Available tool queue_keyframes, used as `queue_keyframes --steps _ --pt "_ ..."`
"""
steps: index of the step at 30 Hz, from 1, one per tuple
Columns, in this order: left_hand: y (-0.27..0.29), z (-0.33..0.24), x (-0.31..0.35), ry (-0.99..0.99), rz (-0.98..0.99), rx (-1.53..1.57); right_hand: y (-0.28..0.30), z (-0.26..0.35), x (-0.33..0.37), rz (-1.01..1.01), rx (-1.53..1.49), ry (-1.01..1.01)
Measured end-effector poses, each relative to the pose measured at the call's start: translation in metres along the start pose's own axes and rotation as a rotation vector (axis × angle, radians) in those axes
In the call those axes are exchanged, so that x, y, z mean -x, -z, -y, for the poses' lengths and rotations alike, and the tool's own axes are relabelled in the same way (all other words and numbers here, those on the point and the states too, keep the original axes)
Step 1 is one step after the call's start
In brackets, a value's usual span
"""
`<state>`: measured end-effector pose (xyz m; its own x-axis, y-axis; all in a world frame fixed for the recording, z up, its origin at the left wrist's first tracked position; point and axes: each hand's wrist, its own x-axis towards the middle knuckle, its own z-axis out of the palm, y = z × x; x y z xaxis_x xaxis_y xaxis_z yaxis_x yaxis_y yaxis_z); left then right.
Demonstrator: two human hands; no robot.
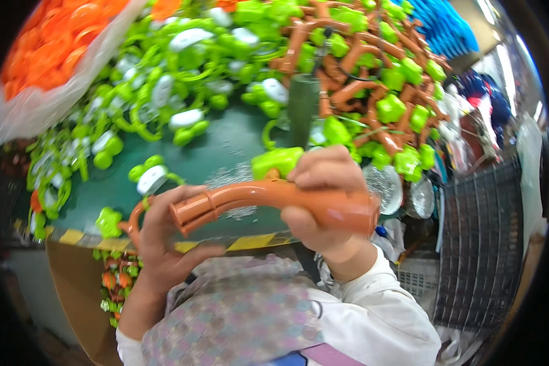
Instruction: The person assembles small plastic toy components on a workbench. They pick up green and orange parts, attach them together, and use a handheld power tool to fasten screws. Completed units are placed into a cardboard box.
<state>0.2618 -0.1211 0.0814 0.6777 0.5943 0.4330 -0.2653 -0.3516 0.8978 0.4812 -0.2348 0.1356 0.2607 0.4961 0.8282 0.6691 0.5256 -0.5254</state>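
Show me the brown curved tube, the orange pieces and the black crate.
Brown curved tube [256, 194]: head view, on its curved middle.
Orange pieces [58, 49]: head view, amid the pile.
Black crate [479, 244]: head view, on its gridded side.

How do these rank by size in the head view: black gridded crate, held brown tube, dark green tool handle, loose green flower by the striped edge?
Largest to smallest:
Black gridded crate
Brown tube, likely enlarged by nearness
Dark green tool handle
Green flower

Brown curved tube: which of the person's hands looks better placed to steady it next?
Probably the right hand: its thumb and fingers clasp the brown curved tube toward its wider end, while the left hand's thumb stands apart from it.
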Motion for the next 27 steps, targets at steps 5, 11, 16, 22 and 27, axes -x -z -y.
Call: queue_keyframes --steps 5,11,16,22,27 --pt "0.011 -0.016 0.000 -0.006 -0.110 0.223 -0.045 0.010 0.003 0.004 -0.698 -0.844" --pt "0.053 -0.031 0.014 -0.027 -0.131 -0.101 -0.046 -0.008 0.010 0.505 -1.022 -1.031" --pt "0.059 -0.041 0.018 -0.015 0.039 -0.241 -0.045 -0.014 -0.006 1.151 -0.836 -0.899" --pt "0.061 -0.035 0.035 0.129 0.167 -0.024 -0.085 -0.018 0.014 1.529 -0.781 -0.712" --pt "0.066 -0.037 0.035 0.137 0.188 -0.087 -0.086 -0.002 0.024 1.399 -1.111 -1.142"
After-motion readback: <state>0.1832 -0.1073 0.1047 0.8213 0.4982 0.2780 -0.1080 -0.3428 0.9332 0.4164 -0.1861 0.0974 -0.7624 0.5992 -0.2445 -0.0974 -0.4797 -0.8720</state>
